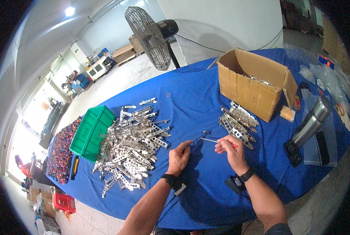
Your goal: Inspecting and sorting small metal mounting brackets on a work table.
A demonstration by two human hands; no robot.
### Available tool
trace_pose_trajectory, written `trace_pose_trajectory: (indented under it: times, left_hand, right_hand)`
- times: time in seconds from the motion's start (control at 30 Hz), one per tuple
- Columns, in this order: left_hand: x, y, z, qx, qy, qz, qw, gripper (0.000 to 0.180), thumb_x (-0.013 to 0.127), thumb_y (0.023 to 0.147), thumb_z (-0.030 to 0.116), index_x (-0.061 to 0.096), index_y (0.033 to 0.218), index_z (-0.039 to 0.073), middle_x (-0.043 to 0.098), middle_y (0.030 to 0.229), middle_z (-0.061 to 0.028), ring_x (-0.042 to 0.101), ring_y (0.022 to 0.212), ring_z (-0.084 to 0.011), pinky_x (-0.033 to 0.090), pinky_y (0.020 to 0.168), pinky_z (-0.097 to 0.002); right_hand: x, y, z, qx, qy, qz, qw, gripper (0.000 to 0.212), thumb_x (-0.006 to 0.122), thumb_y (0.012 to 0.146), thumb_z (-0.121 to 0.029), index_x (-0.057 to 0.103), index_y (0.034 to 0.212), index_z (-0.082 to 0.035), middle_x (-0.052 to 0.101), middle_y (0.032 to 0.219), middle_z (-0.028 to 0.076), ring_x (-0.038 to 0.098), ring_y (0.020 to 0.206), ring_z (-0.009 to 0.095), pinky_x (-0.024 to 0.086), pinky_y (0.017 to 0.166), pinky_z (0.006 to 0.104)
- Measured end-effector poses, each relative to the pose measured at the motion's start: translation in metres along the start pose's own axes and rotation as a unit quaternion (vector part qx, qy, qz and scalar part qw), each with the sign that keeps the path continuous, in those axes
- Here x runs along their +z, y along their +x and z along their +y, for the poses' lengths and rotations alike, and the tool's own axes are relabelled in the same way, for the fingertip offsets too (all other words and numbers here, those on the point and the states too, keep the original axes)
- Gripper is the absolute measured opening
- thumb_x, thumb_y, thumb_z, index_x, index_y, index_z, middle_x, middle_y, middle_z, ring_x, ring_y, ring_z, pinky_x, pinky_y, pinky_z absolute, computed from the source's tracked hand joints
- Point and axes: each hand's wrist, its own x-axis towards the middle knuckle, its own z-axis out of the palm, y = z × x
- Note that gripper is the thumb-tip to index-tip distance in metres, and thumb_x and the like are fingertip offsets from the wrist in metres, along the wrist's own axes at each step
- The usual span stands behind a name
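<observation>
My left hand (179, 158) pinches the near end of a perforated metal strip (199, 138) above the blue cloth. The strip points away to the upper right. In my right hand (234, 154) is a screwdriver (209, 140) with a red handle partly hidden by the fingers. Its thin shaft points left, with its tip close to the strip; whether they touch I cannot tell. Left of my hands lies a large loose pile of silver perforated strips (130, 152). A smaller, more orderly group of strips (239, 123) sits beyond my right hand.
A green bin (89, 133) leans against the pile, beside a heap of small red and dark parts (61, 152). At the back right stands an open cardboard box (245, 88). A steel flask (312, 121) lies at the right. Behind the table rises a fan (148, 39).
</observation>
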Motion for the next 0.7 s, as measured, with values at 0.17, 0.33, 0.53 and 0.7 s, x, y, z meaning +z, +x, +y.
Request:
trace_pose_trajectory:
  times: [0.17,0.33,0.53,0.7]
  left_hand:
    - [-0.001,-0.001,0.002,0.003,0.005,0.002,1.0,0.027,0.058,0.09,0.013,0.068,0.115,0.009,0.058,0.062,-0.0126,0.057,0.055,-0.0168,0.046,0.057,-0.0327]
    - [-0.001,0.0,0.003,0.009,-0.001,0.005,1.0,0.026,0.06,0.091,0.011,0.068,0.115,0.005,0.056,0.065,-0.0068,0.048,0.06,-0.0083,0.044,0.057,-0.0285]
    - [-0.001,-0.001,0.002,-0.006,-0.006,-0.003,1.0,0.026,0.06,0.091,0.012,0.068,0.115,0.006,0.05,0.062,-0.0047,0.044,0.058,-0.0091,0.042,0.055,-0.0288]
    - [0.0,0.0,-0.002,-0.005,0.005,-0.001,1.0,0.027,0.06,0.091,0.012,0.068,0.116,0.006,0.055,0.063,-0.0062,0.047,0.059,-0.0085,0.044,0.057,-0.0293]
  right_hand:
    - [0.008,0.0,0.006,0.02,0.007,-0.024,0.999,0.022,0.049,0.098,-0.014,0.063,0.096,0.003,0.069,0.087,0.013,0.069,0.078,0.018,0.056,0.07,0.0304]
    - [0.006,0.0,0.011,0.008,-0.011,-0.04,0.999,0.024,0.051,0.098,-0.016,0.065,0.098,0.004,0.07,0.085,0.012,0.069,0.078,0.018,0.056,0.071,0.0295]
    - [0.009,0.0,0.012,-0.006,0.009,-0.037,0.999,0.023,0.052,0.098,-0.016,0.065,0.097,0.003,0.07,0.085,0.012,0.069,0.078,0.018,0.056,0.071,0.0297]
    - [0.005,0.001,0.007,0.003,0.001,-0.037,0.999,0.022,0.051,0.099,-0.014,0.063,0.098,0.004,0.069,0.088,0.013,0.068,0.079,0.018,0.056,0.073,0.0313]
